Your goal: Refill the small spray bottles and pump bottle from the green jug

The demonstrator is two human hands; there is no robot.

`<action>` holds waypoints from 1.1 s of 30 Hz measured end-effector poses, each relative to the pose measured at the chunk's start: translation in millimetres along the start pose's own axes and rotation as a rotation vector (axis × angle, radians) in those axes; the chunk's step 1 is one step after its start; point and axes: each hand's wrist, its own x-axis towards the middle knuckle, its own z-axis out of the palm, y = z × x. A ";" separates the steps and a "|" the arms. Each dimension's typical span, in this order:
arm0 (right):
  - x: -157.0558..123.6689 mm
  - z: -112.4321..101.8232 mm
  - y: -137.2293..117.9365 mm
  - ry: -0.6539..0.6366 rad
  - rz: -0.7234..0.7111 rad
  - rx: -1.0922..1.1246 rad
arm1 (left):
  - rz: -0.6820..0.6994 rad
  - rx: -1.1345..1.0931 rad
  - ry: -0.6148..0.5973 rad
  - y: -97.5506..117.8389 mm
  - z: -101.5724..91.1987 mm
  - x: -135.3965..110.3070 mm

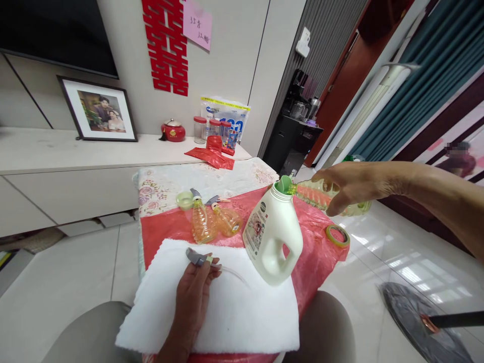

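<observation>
Your right hand (351,184) has its grip clamped round the bottle (317,195), fingers over the top. It's tipped flat, with its open neck right at the green spout (283,184) of the jug (274,237). That bottle looks like thin clear plastic, so I'd call it light and squashy. Take it round the body and go easy. I can't tell whether any liquid is in it. The jug stands on the counter (166,227) by the cloth (245,312) with no hand on it. It's opaque white, so its level is hidden. The moulded handle is the place to hold it.

Your left hand (192,302) lies on the cloth, grip closed on a spray head (196,257) with its tube (234,275) trailing. Beyond are two sprayers (202,222), a green cap (185,200) and a tape roll (338,235).
</observation>
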 end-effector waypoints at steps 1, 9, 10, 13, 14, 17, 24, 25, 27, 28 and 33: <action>-1.4 -1.2 -2.0 -0.016 0.013 -0.012 | 0.000 0.003 0.006 -0.1 0.1 0.0; -5.1 -6.9 -13.7 0.001 0.081 -0.083 | 0.019 0.024 -0.018 -2.0 -4.0 1.7; -4.7 -7.1 -14.6 0.002 0.084 -0.089 | 0.011 0.021 -0.022 -2.2 -4.5 1.8; -3.3 -7.7 -17.4 0.004 0.087 -0.104 | 0.022 0.029 -0.018 -2.2 -4.0 1.3; -3.0 -7.9 -18.2 0.004 0.090 -0.112 | 0.032 0.034 -0.011 -2.2 -3.3 1.0; -2.8 -8.8 -20.6 0.010 0.090 -0.143 | 0.050 0.041 0.001 -1.8 -0.9 0.0; 0.2 -11.7 -21.8 0.021 0.110 -0.187 | 0.041 0.034 0.007 -2.3 -0.2 -0.4; 1.3 -12.3 -21.9 0.024 0.118 -0.199 | 0.045 0.038 0.009 -2.5 -0.5 -0.3; 3.4 -13.9 -23.1 0.027 0.126 -0.229 | 0.051 0.040 0.010 -2.7 -1.4 0.2; 4.0 -15.0 -24.3 0.025 0.122 -0.248 | 0.044 0.037 0.009 -2.8 -2.0 0.5; 2.4 -21.6 -35.1 0.013 0.117 -0.379 | 0.010 0.026 -0.012 -3.3 -5.6 2.6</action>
